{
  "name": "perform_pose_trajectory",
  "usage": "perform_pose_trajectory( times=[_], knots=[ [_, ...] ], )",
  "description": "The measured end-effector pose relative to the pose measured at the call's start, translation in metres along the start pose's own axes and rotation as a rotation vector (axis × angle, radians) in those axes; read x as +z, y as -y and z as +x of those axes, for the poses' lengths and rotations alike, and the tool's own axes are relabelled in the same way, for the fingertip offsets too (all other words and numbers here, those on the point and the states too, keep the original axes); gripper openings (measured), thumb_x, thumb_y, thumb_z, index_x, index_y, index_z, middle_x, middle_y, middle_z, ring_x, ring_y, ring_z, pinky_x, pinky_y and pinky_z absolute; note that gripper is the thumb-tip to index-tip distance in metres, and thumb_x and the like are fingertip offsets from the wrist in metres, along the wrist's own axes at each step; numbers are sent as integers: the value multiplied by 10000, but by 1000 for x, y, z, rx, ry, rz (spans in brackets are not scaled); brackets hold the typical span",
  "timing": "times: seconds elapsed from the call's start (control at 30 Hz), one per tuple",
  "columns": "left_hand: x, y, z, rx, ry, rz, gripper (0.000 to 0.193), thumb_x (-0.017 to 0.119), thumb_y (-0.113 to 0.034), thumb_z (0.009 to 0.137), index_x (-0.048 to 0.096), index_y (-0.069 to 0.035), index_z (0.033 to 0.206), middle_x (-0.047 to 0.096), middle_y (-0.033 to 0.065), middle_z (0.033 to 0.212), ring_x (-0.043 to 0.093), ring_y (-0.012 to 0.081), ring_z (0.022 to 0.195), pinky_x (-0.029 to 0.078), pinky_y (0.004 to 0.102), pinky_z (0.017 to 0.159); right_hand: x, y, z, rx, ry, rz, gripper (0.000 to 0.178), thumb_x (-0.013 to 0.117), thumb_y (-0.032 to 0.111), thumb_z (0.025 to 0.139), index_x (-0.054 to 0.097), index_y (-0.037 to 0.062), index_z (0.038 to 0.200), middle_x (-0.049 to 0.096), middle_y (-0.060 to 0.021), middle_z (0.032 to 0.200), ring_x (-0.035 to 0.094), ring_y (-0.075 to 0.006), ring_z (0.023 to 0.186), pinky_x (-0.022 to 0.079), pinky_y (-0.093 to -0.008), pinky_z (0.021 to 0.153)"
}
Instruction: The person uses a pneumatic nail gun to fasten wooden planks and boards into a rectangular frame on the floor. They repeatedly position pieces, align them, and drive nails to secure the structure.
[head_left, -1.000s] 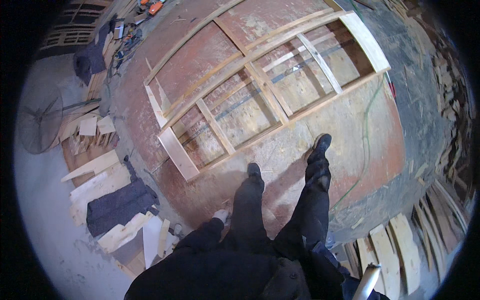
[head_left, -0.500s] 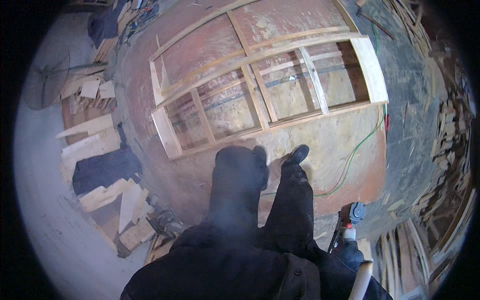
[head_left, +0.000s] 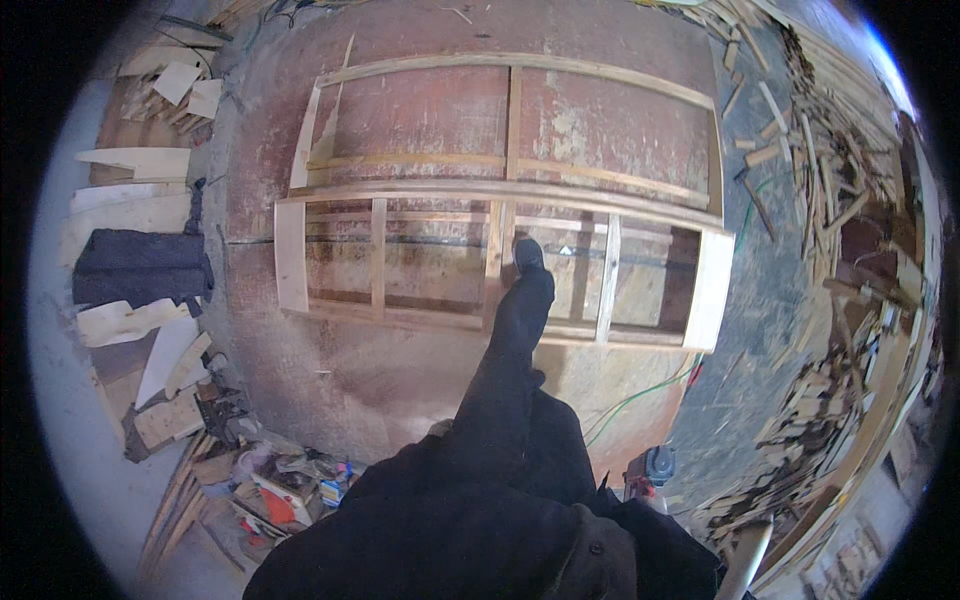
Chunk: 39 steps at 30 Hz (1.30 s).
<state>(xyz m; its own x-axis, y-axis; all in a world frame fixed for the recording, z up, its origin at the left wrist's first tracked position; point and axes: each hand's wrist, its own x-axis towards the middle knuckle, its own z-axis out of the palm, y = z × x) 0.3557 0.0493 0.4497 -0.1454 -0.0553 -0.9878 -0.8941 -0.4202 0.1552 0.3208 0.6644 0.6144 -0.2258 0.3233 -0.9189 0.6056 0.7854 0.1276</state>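
A nail gun (head_left: 652,468) with a dark grey rounded head shows at my right side, low in the view. My right hand (head_left: 645,494) is closed round it, mostly hidden by the tool and my dark sleeve. Out of sight is my left hand. Ahead of me a pale wooden frame (head_left: 400,192) of slats and crosspieces lies across the work surface. My leg reaches forward over its near rail, with the dark shoe (head_left: 528,255) over an opening near the middle. A pale rounded bar (head_left: 746,558) sticks out beside my right side.
Worn reddish boards (head_left: 420,115) lie under the frame. A green hose (head_left: 640,395) curves along the right. Scrap wood (head_left: 830,400) is heaped at the right. Cut boards (head_left: 160,355) and a dark cloth (head_left: 140,268) line the left, with loose clutter (head_left: 285,490) at lower left.
I have stepped forward, and one shoe is now over the frame's opening. The view has turned, so the frame appears straighter and lower. The nail gun remains at my right side.
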Motion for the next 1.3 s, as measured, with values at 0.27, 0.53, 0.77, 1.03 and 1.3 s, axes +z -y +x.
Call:
perform_pose_trajectory(
  times=[0.27,0.53,0.77,1.03,1.3],
  knots=[
    [61,-119,28,-75,-2,-106,326,638,-287,963,676,5,1104,705,130,947,683,244,806,566,344,718,-193,168,52,-112,-15,51,272,681,104,789,722,49,1052,722,-92,940,667,-175,894,522,-366,766],
    [94,-208,38,-121,41,-166,329,649,-278,962,675,16,1107,710,133,958,685,246,824,568,332,733,-385,358,106,-177,-216,-17,332,700,307,864,717,7,1003,735,-107,850,683,-265,790,525,-414,727],
    [163,-268,65,-66,-45,-393,332,659,-271,961,673,25,1110,714,136,968,688,247,841,569,322,747,-508,566,165,-320,-152,-72,246,685,164,859,671,29,1064,645,-50,723,622,-159,659,503,-371,602],
    [254,-372,111,-70,-280,-960,310,663,-234,962,679,35,1116,722,117,969,689,236,903,556,311,802,-550,862,353,-782,-77,-413,257,747,180,781,624,37,957,669,-87,813,655,-233,751,522,-400,649],
    [398,-455,97,-210,-728,-155,393,494,-327,994,696,-5,1096,722,198,1038,681,347,999,513,437,898,-461,1154,473,-1043,-43,-845,291,693,233,831,668,35,1042,729,-166,985,693,-332,972,545,-431,855]
  ],
)
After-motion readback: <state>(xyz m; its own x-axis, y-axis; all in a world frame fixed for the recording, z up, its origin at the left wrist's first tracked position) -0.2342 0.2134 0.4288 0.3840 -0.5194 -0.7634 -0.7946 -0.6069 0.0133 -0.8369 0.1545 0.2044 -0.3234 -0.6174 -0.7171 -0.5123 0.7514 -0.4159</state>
